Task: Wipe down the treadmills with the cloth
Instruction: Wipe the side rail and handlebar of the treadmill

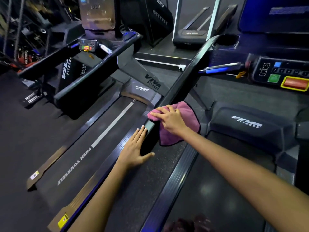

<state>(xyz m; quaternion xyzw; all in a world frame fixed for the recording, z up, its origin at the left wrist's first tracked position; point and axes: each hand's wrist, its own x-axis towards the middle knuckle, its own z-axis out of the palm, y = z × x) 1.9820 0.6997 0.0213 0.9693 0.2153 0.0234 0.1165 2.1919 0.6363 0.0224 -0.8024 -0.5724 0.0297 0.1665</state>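
The handrail (173,91) end is being wiped: pink cloth (180,129) pressed by the right hand (168,119), left hand (135,148) flat alongside; an upward stroke is judged next.

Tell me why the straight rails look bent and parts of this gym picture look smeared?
Head view: the wide-angle lens bows straight lines, so the handrail curves toward the frame edges. The room is dim, with blue glints on the rails. The right-hand console is smeared by motion blur, while the pink cloth under the right hand and the left hand near the centre stay fairly sharp.
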